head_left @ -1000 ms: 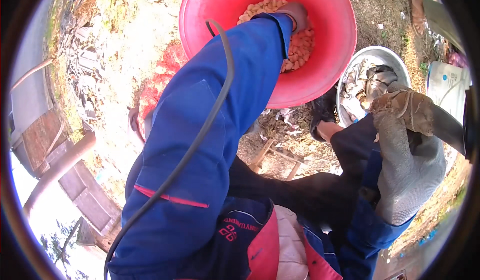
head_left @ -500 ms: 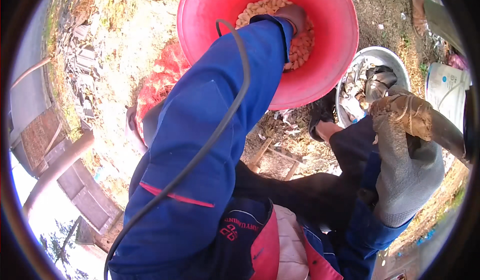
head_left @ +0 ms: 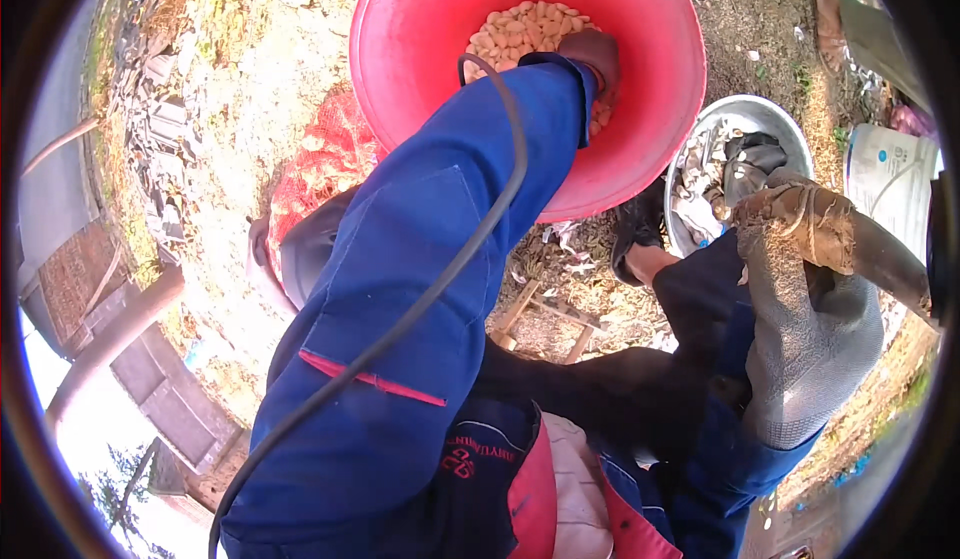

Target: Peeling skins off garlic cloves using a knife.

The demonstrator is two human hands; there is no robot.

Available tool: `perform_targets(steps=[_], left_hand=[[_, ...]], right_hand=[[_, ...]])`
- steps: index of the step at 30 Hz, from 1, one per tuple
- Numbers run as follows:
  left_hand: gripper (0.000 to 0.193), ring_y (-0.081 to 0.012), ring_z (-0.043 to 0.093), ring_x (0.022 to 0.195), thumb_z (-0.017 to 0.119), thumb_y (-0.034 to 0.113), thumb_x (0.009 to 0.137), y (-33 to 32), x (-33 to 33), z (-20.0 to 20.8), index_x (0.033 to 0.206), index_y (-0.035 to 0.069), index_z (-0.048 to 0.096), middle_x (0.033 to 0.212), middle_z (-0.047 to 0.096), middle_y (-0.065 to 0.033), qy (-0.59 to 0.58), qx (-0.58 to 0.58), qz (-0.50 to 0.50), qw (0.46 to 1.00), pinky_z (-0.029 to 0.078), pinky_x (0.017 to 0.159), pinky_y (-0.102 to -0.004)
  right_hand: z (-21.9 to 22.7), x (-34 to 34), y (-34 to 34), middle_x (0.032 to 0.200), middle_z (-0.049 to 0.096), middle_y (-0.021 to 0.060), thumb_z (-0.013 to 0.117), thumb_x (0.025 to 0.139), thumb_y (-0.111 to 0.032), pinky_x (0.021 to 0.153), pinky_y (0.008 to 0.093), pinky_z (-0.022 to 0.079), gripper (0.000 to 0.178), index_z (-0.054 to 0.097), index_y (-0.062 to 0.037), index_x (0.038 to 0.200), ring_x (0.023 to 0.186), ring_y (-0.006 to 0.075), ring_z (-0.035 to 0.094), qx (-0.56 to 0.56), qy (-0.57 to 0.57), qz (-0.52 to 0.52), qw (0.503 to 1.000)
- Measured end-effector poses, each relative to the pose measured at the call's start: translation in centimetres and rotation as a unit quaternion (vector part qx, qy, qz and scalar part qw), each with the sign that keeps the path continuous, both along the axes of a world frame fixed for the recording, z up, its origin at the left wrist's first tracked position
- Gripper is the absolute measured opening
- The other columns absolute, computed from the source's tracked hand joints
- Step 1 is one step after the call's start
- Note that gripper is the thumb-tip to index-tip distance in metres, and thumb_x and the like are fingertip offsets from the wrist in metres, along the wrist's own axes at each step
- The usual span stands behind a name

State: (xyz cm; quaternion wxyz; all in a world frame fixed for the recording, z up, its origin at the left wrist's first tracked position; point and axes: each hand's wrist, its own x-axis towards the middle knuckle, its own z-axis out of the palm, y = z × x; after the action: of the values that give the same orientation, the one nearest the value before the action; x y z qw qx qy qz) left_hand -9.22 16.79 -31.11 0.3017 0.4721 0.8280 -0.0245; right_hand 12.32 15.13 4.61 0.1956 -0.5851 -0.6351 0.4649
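Observation:
My left arm, in a blue sleeve, reaches into a large red bucket [head_left: 655,79] from its near side. Low inside it lie many pale, oval, bean-like pieces [head_left: 515,31]. My left hand [head_left: 592,54] is down among them at their right side; its fingers are hidden from view. On the right, my right hand [head_left: 815,344] wears a grey knit glove stained with brown dirt. Its fingers are bent at a curved brown, dirt-crusted length [head_left: 885,244] that runs off toward the right rim. I cannot make out what this is.
Right of the bucket stands a metal basin [head_left: 795,124] with dark and pale scraps. A white container [head_left: 890,184] is beyond it. Red netting [head_left: 325,164] lies left of the bucket, a small wooden frame [head_left: 560,309] below it. A black cable [head_left: 400,319] crosses my left sleeve.
My left hand and sleeve have shifted slightly right and down within the bucket, showing more pale pieces to their left. My right hand has hardly moved.

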Motion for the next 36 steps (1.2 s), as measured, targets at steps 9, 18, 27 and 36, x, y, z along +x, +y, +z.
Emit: perform_targets(steps=[9, 18, 27, 36], left_hand=[[0.030, -0.0312, 0.072, 0.095, 0.069, 0.027, 0.080, 0.7, -3.8, 2.4, 0.104, 0.013, 0.078, 0.106, 0.074, -0.0145, 0.000, -0.055, -0.131, 0.990, 0.058, 0.079, -0.0447], [0.033, -0.0313, 0.071, 0.103, 0.069, 0.024, 0.083, 0.7, -5.0, 4.4, 0.114, 0.019, 0.077, 0.117, 0.073, -0.0086, 0.165, -0.127, -0.236, 0.949, 0.059, 0.081, -0.0450], [0.023, -0.0321, 0.073, 0.092, 0.066, 0.022, 0.082, 0.6, -3.2, 2.1, 0.097, 0.013, 0.081, 0.100, 0.076, -0.0130, 0.142, -0.067, -0.200, 0.967, 0.058, 0.075, -0.0463], [0.024, -0.0360, 0.072, 0.091, 0.065, 0.022, 0.083, 0.0, -1.4, 0.0, 0.096, 0.007, 0.078, 0.100, 0.074, -0.0173, 0.016, 0.018, -0.124, 0.992, 0.058, 0.076, -0.0463]], right_hand=[[-0.6, 1.5, 0.6, 0.085, 0.076, 0.0096, 0.090, 0.065, 0.000, 0.072, 0.0272, 0.055, 0.038, 0.072, 0.0072, 0.098, 0.079, 0.0135, 0.070, 0.130, -0.063, 0.122, 0.982], [-0.3, 2.0, 0.3, 0.086, 0.076, 0.0084, 0.091, 0.064, -0.001, 0.068, 0.0256, 0.054, 0.041, 0.072, 0.0068, 0.099, 0.079, 0.0100, 0.068, 0.172, -0.073, 0.187, 0.964], [0.8, 1.3, 0.3, 0.080, 0.072, 0.0079, 0.084, 0.078, -0.027, 0.069, 0.0303, 0.051, 0.037, 0.075, 0.0001, 0.102, 0.069, 0.0167, 0.067, 0.037, -0.112, 0.089, 0.989], [0.7, 0.6, 0.2, 0.084, 0.071, 0.0053, 0.079, 0.081, -0.019, 0.070, 0.0247, 0.050, 0.034, 0.073, 0.0029, 0.106, 0.075, 0.0101, 0.064, 0.003, -0.051, 0.063, 0.997]])
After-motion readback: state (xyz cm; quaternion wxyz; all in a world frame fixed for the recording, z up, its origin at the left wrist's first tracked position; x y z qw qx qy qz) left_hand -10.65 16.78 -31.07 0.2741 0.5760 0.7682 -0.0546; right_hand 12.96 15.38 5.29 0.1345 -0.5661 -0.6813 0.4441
